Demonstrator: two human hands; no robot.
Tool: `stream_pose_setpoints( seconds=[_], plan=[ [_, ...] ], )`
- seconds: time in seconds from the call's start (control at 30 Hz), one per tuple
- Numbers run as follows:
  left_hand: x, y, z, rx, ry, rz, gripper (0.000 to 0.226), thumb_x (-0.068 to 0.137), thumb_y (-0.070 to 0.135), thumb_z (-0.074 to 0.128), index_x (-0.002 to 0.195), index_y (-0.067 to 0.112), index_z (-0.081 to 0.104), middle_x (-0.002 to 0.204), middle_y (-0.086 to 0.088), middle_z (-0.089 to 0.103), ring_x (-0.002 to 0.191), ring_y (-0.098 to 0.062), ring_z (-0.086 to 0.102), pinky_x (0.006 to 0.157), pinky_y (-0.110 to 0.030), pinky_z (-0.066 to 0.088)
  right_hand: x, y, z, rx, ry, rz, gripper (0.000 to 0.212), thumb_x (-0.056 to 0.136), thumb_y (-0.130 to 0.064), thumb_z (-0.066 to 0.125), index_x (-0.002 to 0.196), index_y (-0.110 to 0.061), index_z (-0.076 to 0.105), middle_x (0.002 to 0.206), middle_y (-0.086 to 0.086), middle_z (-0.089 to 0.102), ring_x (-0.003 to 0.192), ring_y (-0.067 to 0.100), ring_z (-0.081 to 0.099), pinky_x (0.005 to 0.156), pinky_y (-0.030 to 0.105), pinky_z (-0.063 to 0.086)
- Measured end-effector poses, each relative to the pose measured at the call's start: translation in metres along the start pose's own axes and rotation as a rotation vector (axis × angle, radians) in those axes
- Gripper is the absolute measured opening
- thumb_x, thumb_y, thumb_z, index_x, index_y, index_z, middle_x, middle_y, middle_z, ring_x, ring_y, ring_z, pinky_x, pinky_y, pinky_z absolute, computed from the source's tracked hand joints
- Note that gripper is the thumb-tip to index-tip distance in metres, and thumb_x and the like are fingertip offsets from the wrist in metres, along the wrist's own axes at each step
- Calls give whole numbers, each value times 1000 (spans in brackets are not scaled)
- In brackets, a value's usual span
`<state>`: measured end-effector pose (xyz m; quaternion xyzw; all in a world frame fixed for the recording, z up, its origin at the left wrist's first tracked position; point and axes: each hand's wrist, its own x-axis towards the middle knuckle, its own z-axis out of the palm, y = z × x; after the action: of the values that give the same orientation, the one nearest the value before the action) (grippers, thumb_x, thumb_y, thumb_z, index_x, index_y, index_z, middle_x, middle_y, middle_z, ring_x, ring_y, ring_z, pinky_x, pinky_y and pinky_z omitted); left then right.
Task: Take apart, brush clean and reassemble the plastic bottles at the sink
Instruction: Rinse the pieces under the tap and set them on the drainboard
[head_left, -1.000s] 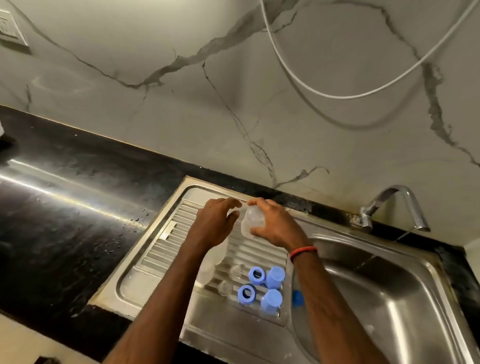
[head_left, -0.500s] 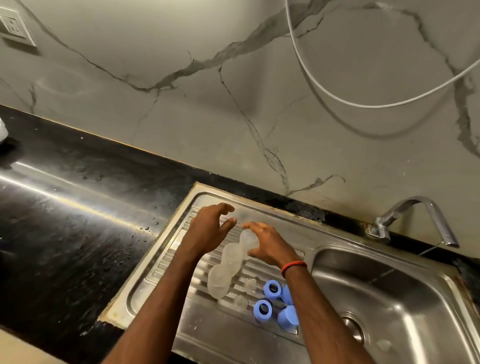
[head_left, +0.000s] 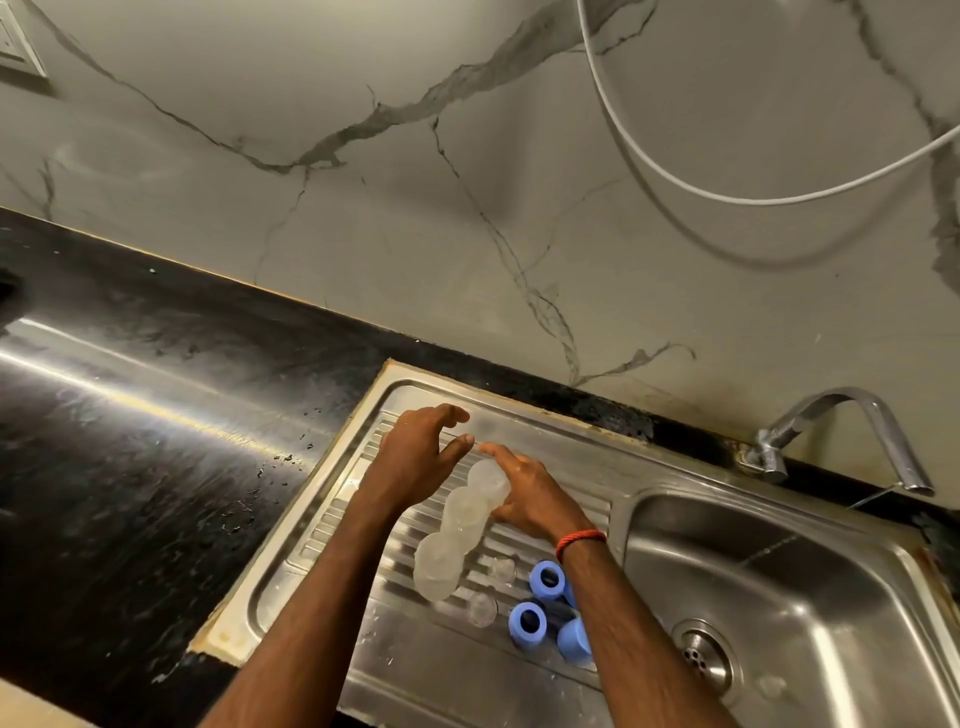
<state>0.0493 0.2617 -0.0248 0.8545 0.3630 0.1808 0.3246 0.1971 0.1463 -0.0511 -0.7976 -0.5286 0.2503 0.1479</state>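
The right hand (head_left: 530, 499) curls round the farthest clear bottle (head_left: 485, 478), which is on the drainboard (head_left: 322, 519) to the hand's left. The left hand (head_left: 415, 457) hovers just beside it, fingers loosely spread and holding nothing. Two more clear bottles (head_left: 439, 566) continue the row toward the person. Blue caps (head_left: 527, 623) sit below the right wrist, beside the sink basin (head_left: 805, 582).

Home kitchen: steel sink (head_left: 779, 587), tap (head_left: 852, 431), black countertop (head_left: 130, 441), marble wall (head_left: 415, 182).
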Motion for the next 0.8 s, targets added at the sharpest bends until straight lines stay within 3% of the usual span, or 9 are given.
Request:
stream_pose_setpoints(
  seconds=[0.17,0.3,0.53,0.8],
  plan=[
    [1,8,6,47,-2,24,39,97,40,62,131,22,61,132,-2,63,119,-18,57,100,-36,49,-2,8,-5,-4,-11,-5,99,78,-22,83,154,-37,21,148,9,45,138,28,41,110,48,39],
    [3,22,9,66,-6,64,39,97,40,63,132,23,60,132,-1,64,119,-18,56,100,-42,50,-9,18,-20,-34,20,24,100,79,-20,82,154,-39,20,148,9,44,138,27,42,109,47,43],
    [6,69,28,86,-26,178,38,98,40,62,134,28,58,134,2,62,126,-20,52,104,-48,47,-44,52,-70,1,126,93,81,83,-30,78,150,-38,32,147,8,46,133,24,45,107,42,43],
    [2,140,83,81,-126,368,41,97,42,61,136,27,56,134,1,63,128,-21,49,103,-39,44,-113,101,-105,1,246,245,71,85,-33,76,146,-34,40,147,9,47,135,25,43,108,45,43]
  ],
)
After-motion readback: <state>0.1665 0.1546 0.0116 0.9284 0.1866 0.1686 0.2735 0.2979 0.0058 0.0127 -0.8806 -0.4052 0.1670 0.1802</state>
